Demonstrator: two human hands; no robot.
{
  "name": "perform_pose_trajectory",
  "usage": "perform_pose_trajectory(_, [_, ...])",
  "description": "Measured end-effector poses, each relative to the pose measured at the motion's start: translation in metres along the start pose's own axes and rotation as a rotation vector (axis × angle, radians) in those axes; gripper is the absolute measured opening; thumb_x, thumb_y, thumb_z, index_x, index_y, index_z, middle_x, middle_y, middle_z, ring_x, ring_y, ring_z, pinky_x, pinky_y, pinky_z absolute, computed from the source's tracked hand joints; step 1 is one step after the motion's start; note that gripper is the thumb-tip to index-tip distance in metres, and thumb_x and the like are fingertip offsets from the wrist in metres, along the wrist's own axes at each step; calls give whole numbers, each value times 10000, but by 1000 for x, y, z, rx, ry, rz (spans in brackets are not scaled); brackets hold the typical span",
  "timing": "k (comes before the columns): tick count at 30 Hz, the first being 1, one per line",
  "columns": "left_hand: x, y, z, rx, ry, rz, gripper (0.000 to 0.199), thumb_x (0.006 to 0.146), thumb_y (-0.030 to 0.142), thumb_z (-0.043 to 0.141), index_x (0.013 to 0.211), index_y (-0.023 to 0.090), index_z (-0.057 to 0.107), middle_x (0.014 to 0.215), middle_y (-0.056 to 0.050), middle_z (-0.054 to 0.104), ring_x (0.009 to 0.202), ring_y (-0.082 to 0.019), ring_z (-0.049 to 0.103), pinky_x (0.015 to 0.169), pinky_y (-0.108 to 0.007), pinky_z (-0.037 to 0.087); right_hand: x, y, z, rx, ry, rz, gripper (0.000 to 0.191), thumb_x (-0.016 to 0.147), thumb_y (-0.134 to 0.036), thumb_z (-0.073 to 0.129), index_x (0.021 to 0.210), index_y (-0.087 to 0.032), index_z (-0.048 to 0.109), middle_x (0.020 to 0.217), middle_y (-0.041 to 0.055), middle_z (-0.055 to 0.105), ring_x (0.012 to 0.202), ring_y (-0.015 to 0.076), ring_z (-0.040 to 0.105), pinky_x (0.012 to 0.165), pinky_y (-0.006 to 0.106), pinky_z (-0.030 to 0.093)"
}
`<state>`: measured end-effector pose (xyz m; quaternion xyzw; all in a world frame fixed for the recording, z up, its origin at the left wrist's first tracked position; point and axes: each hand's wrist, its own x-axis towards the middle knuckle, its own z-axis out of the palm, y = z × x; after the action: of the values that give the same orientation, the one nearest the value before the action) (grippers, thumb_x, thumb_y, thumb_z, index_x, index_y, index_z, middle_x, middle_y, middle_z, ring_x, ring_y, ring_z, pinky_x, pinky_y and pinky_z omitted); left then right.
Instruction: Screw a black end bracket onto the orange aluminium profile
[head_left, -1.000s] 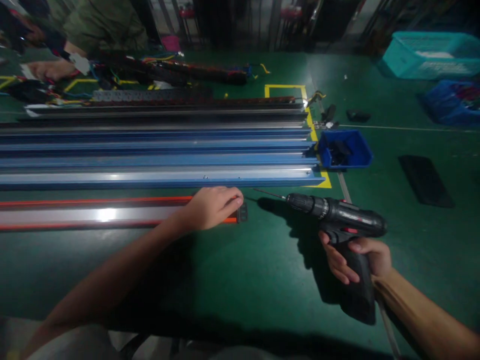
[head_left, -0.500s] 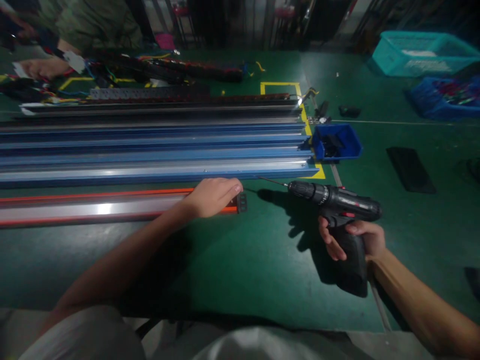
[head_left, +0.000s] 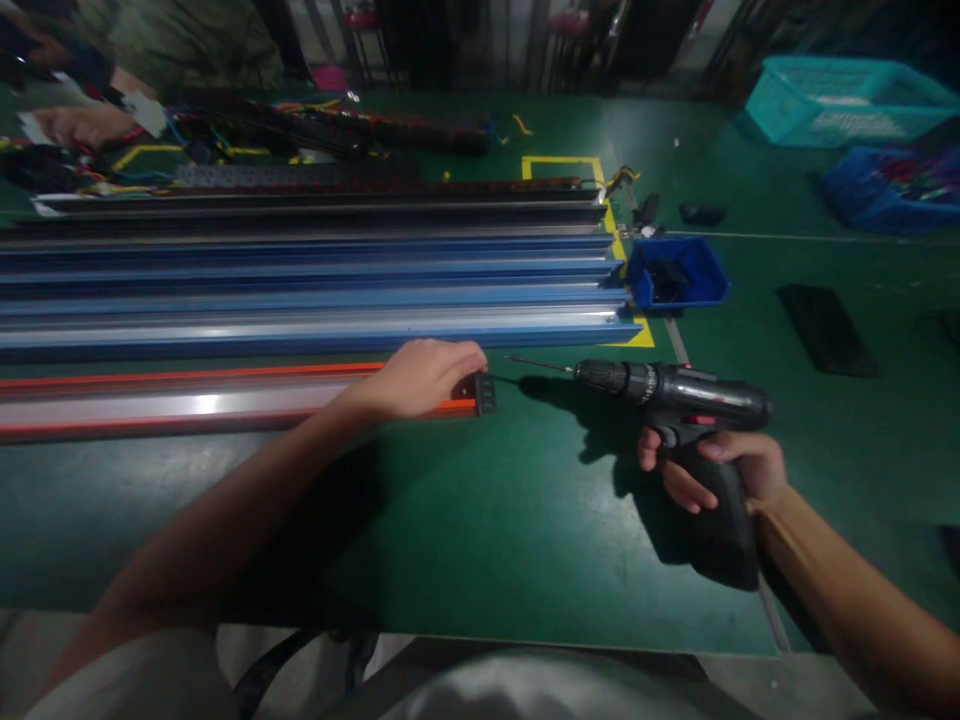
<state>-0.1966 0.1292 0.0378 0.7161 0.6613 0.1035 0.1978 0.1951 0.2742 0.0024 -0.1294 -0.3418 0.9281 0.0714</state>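
A long metal profile with orange edges and a silvery middle (head_left: 225, 403) lies along the green table in front of me. My left hand (head_left: 424, 378) is wrapped over its right end, thumb and fingers beside the black end cap (head_left: 486, 393). The hand hides part of the profile there. My right hand (head_left: 754, 462) grips a black cordless drill (head_left: 675, 392) by its handle, one finger at the trigger. The drill's long thin bit (head_left: 538, 362) points left toward the end cap, with a small gap between them. Its shadow falls on the table.
Several blue profiles (head_left: 315, 300) lie parallel behind the orange one. A small blue bin (head_left: 705, 285) with dark parts stands at their right end. Farther right are a black flat object (head_left: 829, 330), a turquoise basket (head_left: 780, 110) and a blue basket (head_left: 855, 200). A co-worker's hand (head_left: 86, 125) handles wiring.
The drill's body and my right hand have shifted slightly right, and the fingers sit closer around the handle. My left hand stays on the profile's end. The whole view has shifted a little.
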Motion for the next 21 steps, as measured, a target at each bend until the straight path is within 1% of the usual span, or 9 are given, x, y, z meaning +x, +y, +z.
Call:
perform_pose_trajectory(2, [0,-2,1,-7,16,21,475,1103,438,280,1188,246,706,1153,-23,764,1024,-215,703,856,-320,433,0,0,-2,6,-13,15,438,851,-226,617,1201,0,752,1076,258,781,471,126,650,543,285,615])
perform_pose_trajectory(5, [0,-3,2,-11,34,39,475,1106,428,284,1172,239,714,1112,-18,767,971,-200,700,838,-314,429,0,-1,-3,11,-36,32,446,860,-225,600,1209,10,746,1046,258,778,457,112,624,542,278,611])
perform_pose_trajectory(9, [-2,-2,2,-9,46,32,468,1107,422,293,1163,237,719,1076,-12,765,944,-193,695,825,-308,427,-1,-2,-4,5,-32,53,442,863,-219,587,1214,2,742,1034,243,773,477,110,628,567,277,613])
perform_pose_trajectory(14, [-3,-2,2,-20,51,25,469,1108,422,292,1165,236,719,1078,-8,765,955,-187,696,832,-298,434,-3,-2,-4,-23,-15,84,431,852,-211,577,1196,-9,742,1006,232,765,456,113,598,536,282,599])
perform_pose_trajectory(17, [-2,-1,2,-13,47,31,483,1105,433,287,1177,234,721,1095,-13,769,961,-191,700,835,-298,441,-3,-2,-4,-34,-14,75,438,846,-213,574,1191,1,739,993,227,762,446,111,580,531,282,595])
perform_pose_trajectory(21, [-1,2,2,-16,66,2,516,1097,477,282,1171,238,734,1083,-18,783,942,-201,709,810,-303,449,-2,-2,-4,-38,-24,70,450,837,-225,569,1188,2,737,989,222,760,441,116,572,513,290,590])
